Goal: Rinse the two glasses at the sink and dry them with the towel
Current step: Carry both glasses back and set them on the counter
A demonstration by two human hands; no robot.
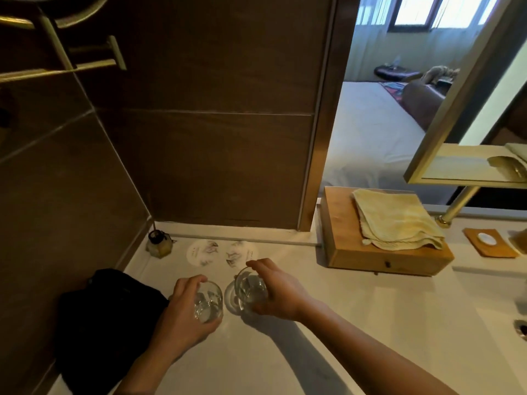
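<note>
Gripping one glass [208,305] in our left hand [182,315] and the other glass [248,289] in our right hand [278,293] over the tabletop [356,323], we judge rinsing unstarted, the sink [520,327] far right, the towel [396,220] untouched on its box [339,232].

White smooth worktop [356,323], black cloth bag [105,317] at its left edge, small yellowish jar with dark cap [159,243] in the corner, two round printed paper coasters [221,252], light wooden box [379,238] bearing a folded pale-yellow towel [396,220], brown square coaster [489,242] at right.
</note>
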